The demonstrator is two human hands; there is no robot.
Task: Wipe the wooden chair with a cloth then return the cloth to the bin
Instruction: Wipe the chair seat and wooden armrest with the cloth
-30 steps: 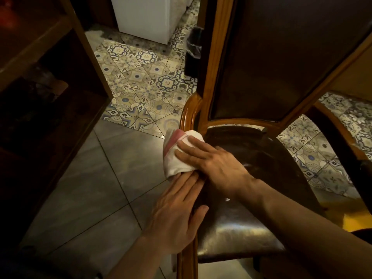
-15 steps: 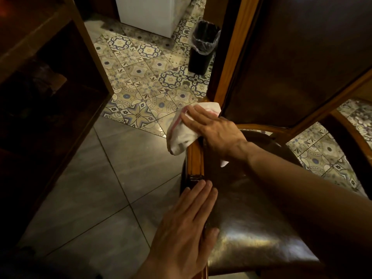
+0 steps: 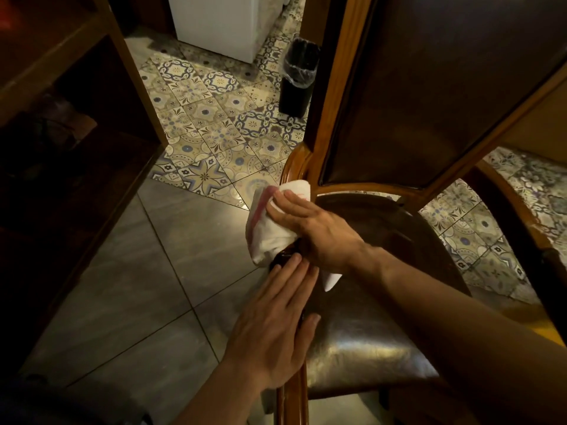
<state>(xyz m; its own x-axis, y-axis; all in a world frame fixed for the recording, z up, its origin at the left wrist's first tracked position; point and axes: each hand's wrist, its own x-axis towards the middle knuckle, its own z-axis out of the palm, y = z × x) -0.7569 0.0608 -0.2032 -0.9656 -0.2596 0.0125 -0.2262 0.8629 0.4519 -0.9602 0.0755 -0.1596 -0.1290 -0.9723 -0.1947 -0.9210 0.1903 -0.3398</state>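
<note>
Wiping is the step in hand. The right hand [image 3: 316, 231] presses the cloth [image 3: 270, 228] against the left rail of the chair [image 3: 362, 338], fingers spread over the bunched fabric at mid-frame, gripping it. The left hand [image 3: 276, 329] lies flat and unclenched on the rail just below, holding nothing, steadying the seat. Next, I'd guess, comes more rubbing along the wood, then carrying the cloth to the bin [image 3: 297, 78], well apart at upper centre.

The right hand [image 3: 319, 231] hides the middle of the cloth [image 3: 270, 231]. The chair [image 3: 368, 332] back runs off the top edge. The bin [image 3: 296, 81] is partly behind the chair.
</note>
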